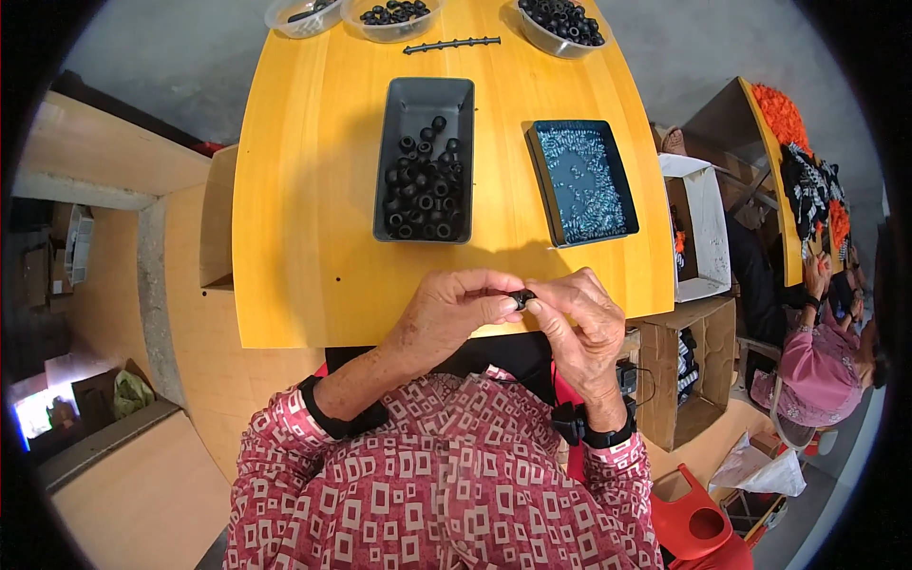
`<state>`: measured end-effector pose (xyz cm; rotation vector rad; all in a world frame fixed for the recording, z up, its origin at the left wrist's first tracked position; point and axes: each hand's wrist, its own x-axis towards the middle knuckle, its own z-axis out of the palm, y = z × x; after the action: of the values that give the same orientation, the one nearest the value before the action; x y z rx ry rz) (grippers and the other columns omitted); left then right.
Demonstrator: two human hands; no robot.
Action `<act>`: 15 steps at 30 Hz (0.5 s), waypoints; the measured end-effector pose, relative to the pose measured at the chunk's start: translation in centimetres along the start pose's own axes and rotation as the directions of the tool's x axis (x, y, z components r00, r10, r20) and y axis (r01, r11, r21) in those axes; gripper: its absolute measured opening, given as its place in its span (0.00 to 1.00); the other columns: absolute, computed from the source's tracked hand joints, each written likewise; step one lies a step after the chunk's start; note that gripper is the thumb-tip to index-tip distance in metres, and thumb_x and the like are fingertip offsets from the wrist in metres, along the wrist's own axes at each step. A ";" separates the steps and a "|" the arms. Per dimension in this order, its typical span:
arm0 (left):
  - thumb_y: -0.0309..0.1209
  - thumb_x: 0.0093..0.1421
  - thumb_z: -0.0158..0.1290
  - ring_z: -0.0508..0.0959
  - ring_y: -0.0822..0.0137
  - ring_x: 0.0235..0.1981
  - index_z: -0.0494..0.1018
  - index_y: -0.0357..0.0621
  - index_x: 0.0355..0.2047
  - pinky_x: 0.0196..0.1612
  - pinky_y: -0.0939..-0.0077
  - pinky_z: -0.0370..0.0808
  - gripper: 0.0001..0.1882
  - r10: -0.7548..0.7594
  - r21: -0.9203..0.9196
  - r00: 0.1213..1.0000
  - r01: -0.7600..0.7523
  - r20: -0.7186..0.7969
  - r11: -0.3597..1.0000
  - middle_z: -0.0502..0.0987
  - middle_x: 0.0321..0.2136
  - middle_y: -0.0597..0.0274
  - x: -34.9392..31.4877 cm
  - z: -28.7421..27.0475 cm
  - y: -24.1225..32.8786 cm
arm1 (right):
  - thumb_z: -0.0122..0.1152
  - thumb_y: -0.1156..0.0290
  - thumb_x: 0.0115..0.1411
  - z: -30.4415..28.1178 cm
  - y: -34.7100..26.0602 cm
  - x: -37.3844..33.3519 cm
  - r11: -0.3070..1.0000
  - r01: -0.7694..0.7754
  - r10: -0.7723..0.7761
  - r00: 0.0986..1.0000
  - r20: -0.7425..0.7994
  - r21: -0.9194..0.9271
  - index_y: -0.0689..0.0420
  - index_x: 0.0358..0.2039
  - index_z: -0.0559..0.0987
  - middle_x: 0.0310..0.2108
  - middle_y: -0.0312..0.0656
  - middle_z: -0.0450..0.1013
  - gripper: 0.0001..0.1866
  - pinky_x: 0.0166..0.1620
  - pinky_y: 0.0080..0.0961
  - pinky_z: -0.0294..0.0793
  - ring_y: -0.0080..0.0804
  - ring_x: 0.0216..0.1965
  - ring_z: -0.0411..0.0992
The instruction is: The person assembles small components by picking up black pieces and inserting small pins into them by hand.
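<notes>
Down at the near edge of the yellow table (294, 237), I see both hands meeting over the rim. My left hand (446, 318) comes in from the lower left, its fingers curled and pressed together at the tips, pinching a small black ring (520, 299) from its left side. That ring sits right between the two hands, just above the table's front edge and touching the fingertips of both. My right hand (584, 323) closes on it from the right, thumb and forefinger drawn in against the same piece, the other fingers folded loosely below.

Going left to right across the table beyond the hands: the left part of the top is bare wood, with a lower wooden bench (218, 218) just beside its left edge. Near the middle stands a dark grey tray (404, 100) holding many black rings (426, 195), heaped toward its near end. To its right, well apart from it, lies a dark tray (543, 190) filled with small silvery parts (581, 185). A strip of open wood runs between these trays and the hands. At the far edge stand three clear bowls (391, 27), two of them with black pieces, and a thin black studded strip (452, 44) lies just before them.

Off the right edge stand open cardboard boxes (698, 228), and another person in pink (817, 366) sits farther right.
</notes>
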<state>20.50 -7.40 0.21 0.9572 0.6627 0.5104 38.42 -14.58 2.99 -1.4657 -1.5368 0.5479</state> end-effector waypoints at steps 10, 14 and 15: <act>0.26 0.64 0.56 0.77 0.78 0.39 0.75 0.32 0.47 0.45 0.83 0.75 0.13 0.073 0.049 0.997 -0.073 -0.013 0.996 0.79 0.38 0.64 0.2 0.2 -0.5 | 0.66 0.81 0.52 0.1 -0.3 0.6 0.997 0.052 -0.052 0.999 0.003 -0.058 0.62 0.32 0.80 0.29 0.42 0.76 0.06 0.35 0.28 0.73 0.35 0.30 0.73; 0.26 0.63 0.56 0.77 0.78 0.41 0.75 0.32 0.47 0.46 0.83 0.75 0.13 0.050 0.035 0.999 -0.050 0.001 0.998 0.79 0.39 0.65 0.1 0.2 -0.2 | 0.65 0.82 0.52 -0.1 -0.7 0.5 0.996 -0.073 0.075 0.997 -0.021 0.052 0.62 0.31 0.80 0.26 0.39 0.74 0.06 0.33 0.25 0.72 0.29 0.27 0.72; 0.25 0.63 0.56 0.77 0.78 0.41 0.75 0.32 0.47 0.46 0.83 0.75 0.13 0.066 0.037 0.998 -0.067 0.007 0.997 0.79 0.39 0.65 0.1 0.1 -0.3 | 0.65 0.83 0.51 -0.2 -0.8 0.5 0.987 -0.139 0.140 0.990 0.000 0.085 0.63 0.31 0.79 0.25 0.39 0.74 0.06 0.32 0.24 0.72 0.28 0.27 0.72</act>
<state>20.67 -7.52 -0.05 1.0178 0.6388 0.5558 38.16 -14.36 3.90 -1.5156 -1.3965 0.6824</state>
